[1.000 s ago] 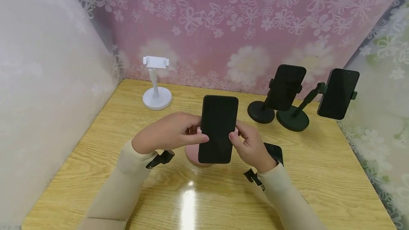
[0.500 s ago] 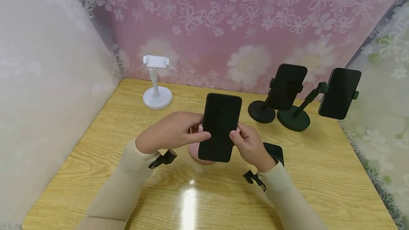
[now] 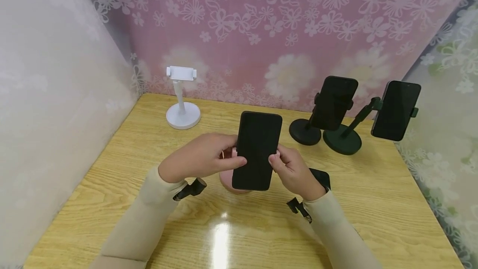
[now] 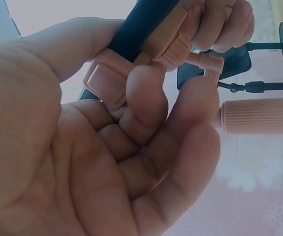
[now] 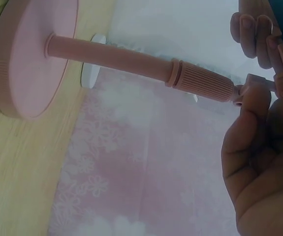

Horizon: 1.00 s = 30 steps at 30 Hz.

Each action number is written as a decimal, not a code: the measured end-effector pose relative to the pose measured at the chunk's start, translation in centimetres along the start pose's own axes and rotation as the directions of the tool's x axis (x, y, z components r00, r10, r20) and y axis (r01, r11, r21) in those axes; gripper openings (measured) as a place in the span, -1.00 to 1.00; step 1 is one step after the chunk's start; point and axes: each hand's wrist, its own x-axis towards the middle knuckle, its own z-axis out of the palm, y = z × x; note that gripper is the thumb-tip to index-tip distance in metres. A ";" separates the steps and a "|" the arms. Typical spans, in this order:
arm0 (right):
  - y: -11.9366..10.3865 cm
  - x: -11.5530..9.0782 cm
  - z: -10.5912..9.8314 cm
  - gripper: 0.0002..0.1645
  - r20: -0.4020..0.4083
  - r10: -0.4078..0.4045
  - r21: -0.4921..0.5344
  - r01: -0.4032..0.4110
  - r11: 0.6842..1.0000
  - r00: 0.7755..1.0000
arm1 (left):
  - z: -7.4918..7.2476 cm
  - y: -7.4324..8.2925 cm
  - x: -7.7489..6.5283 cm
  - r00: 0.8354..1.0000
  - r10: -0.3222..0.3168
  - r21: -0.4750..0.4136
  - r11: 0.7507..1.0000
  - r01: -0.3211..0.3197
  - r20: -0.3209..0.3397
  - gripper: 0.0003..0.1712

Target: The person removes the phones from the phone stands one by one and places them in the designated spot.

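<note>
"Grip first: what is being held, and how?"

"By the left grip and the right grip together, the black phone is held from its two long sides. Each thumb is laid on the front face near the edge, and fingers are curled behind, where the pink clamp is held along with it."

"And where is the phone placed?"

"It is held raised, leaning slightly, above the middle of the worktop, and the pink stand is largely hidden behind it in the head view. From the right wrist, the post can be traced from the round base to the ridged collar."

"Has anything just been changed?"

"Only a little. Compared with a second ago, phone and pink base have been shifted slightly to the right, while the thumbs have been kept at much the same spots. Since half a second ago, hardly any change can be made out."

"What is meant by that for the work?"

"Phone and stand seem to be moved as one, so the phone may be judged seated in the clamp, or nearly so; whether it is firmly clamped cannot be told."

"What else is set about?"

"At far left a white stand is seen. At far right a second phone is carried by a black stand, and a third phone by a green stand. Nearer, a flat phone is partly covered by the right wrist."
</note>
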 end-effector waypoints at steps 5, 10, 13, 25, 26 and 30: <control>-0.1 -0.1 0.0 -0.67 -0.014 0.032 -0.051 -0.032 0.998 0.999 | -0.2 -0.2 0.1 1.000 -0.007 -0.047 0.999 0.007 0.010 -0.78; -0.9 0.0 0.0 -0.82 -0.083 0.043 -0.200 -0.059 0.978 0.996 | -0.2 -0.4 0.4 0.999 -0.003 -0.103 0.995 0.007 0.037 -0.77; -2.2 0.2 -0.1 -0.79 -0.177 0.022 -0.306 -0.076 0.949 0.984 | -0.1 -0.4 0.4 0.999 -0.001 -0.103 0.995 0.005 0.036 -0.78; -9.3 3.5 -0.3 -0.10 -0.197 -0.048 -0.700 -0.106 0.707 0.979 | 0.5 -0.1 0.5 1.000 -0.001 -0.100 0.995 0.004 0.030 -0.76; -9.6 3.8 -0.2 -0.13 -0.165 -0.046 -0.732 -0.091 0.675 0.985 | 0.6 -0.1 0.5 1.000 0.003 -0.092 0.996 0.000 0.028 -0.75; -10.3 5.3 0.3 -0.26 -0.055 -0.004 -0.811 -0.042 0.584 0.998 | 0.6 0.0 0.5 0.999 0.026 -0.061 0.998 -0.024 0.020 -0.73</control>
